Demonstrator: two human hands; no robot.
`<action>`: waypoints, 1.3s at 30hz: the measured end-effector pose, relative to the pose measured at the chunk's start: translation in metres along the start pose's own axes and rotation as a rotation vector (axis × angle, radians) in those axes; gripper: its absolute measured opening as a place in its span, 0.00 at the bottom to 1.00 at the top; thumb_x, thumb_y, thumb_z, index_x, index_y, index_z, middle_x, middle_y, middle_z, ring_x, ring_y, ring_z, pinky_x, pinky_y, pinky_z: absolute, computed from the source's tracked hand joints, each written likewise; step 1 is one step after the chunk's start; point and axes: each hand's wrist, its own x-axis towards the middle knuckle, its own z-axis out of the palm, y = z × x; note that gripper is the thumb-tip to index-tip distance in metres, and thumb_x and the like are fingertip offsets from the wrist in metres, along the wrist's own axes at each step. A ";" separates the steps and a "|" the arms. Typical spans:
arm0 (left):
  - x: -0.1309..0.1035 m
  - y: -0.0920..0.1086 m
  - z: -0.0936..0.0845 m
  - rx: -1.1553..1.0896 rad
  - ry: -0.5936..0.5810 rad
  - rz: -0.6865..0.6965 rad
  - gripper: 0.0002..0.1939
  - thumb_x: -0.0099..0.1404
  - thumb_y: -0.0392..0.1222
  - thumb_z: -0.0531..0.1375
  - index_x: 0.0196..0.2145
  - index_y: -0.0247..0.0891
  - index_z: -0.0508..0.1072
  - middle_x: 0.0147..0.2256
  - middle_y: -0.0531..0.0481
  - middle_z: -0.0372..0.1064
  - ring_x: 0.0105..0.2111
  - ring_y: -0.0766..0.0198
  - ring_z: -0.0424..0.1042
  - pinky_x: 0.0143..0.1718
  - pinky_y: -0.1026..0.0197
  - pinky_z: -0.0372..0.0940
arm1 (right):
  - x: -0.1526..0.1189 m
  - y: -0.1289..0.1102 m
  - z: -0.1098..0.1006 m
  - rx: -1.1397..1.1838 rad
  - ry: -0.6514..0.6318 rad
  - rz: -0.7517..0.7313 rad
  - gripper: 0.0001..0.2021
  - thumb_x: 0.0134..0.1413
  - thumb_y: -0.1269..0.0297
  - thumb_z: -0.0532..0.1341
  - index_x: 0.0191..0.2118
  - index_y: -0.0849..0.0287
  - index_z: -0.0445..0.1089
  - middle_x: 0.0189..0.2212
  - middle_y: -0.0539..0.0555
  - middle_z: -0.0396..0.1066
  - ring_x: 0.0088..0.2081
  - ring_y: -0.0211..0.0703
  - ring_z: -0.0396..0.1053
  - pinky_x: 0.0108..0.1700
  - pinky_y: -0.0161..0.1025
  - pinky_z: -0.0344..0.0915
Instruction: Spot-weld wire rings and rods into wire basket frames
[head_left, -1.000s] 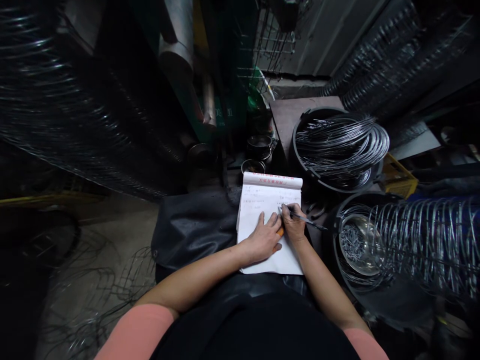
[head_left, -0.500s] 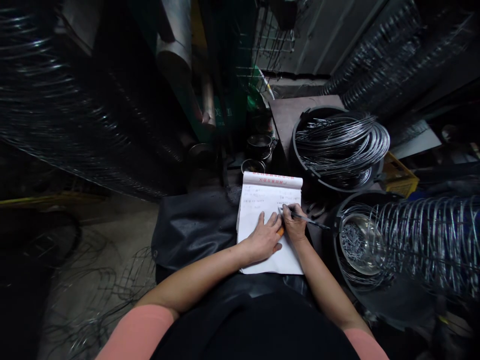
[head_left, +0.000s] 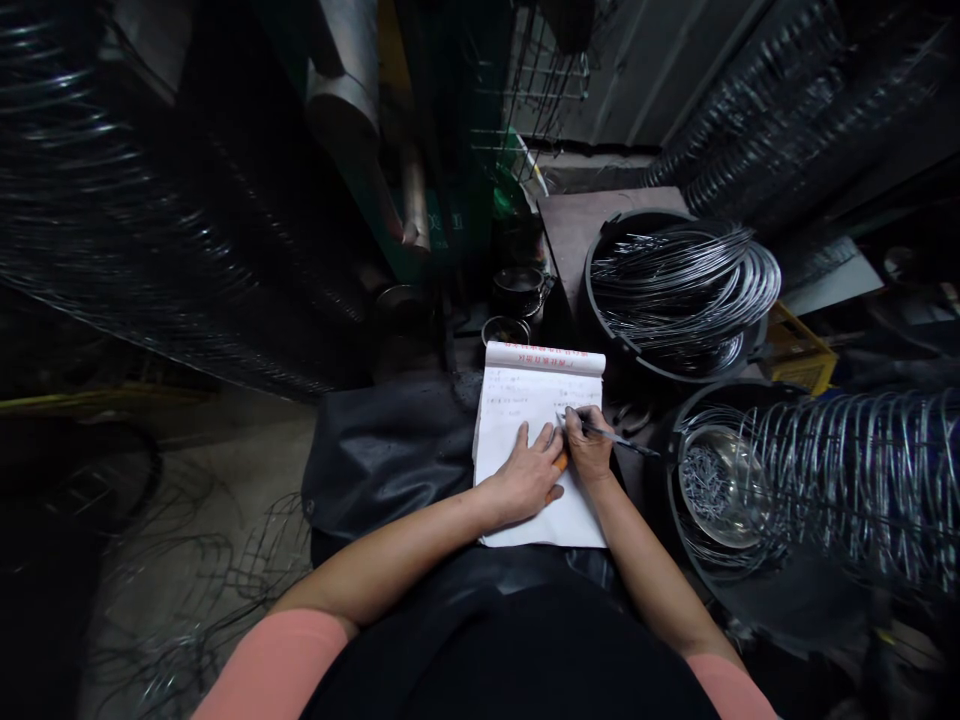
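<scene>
A white paper pad (head_left: 502, 455) with red print on its folded-over top lies on black leather-like material (head_left: 390, 455) before me. Lines of handwriting cover its upper part. My left hand (head_left: 525, 475) rests flat on the sheet with fingers spread, an orange band or wrap showing on a finger. Just right of it, my right hand (head_left: 589, 445) pinches a dark pen (head_left: 626, 443), whose tip meets the paper near the written lines at the right. The pen's back end points out to the right.
A black tub (head_left: 592, 290) filled with coiled metal wire (head_left: 720, 290) stands at the right. Nearer, another tub holds a clear bowl (head_left: 739, 515) of small metal pieces, beside a large wire coil (head_left: 862, 480). Dark machinery with a metal cylinder (head_left: 345, 100) rises ahead. Loose wire mesh (head_left: 202, 580) lies on the floor, left.
Both hands, the pen and the pad stay in nearly the same place. The view has shifted very slightly.
</scene>
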 end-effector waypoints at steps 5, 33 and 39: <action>0.000 0.000 0.000 -0.001 0.002 0.001 0.25 0.62 0.49 0.51 0.53 0.31 0.63 0.58 0.33 0.51 0.59 0.42 0.45 0.53 0.33 0.45 | -0.001 0.002 0.000 0.016 -0.035 -0.024 0.12 0.54 0.57 0.56 0.25 0.58 0.61 0.19 0.47 0.64 0.22 0.36 0.62 0.28 0.33 0.60; 0.000 0.000 0.006 0.029 0.002 0.002 0.25 0.63 0.51 0.50 0.50 0.31 0.66 0.59 0.32 0.50 0.59 0.43 0.46 0.54 0.34 0.44 | -0.001 0.004 -0.002 0.021 0.048 0.063 0.13 0.52 0.55 0.56 0.23 0.57 0.59 0.19 0.47 0.62 0.22 0.37 0.61 0.29 0.35 0.60; 0.001 0.000 0.003 0.027 -0.016 0.000 0.24 0.63 0.50 0.50 0.49 0.30 0.68 0.59 0.32 0.51 0.60 0.42 0.45 0.54 0.34 0.45 | 0.000 0.001 -0.002 0.011 0.029 0.054 0.13 0.53 0.55 0.55 0.23 0.57 0.59 0.19 0.47 0.62 0.22 0.37 0.61 0.29 0.35 0.60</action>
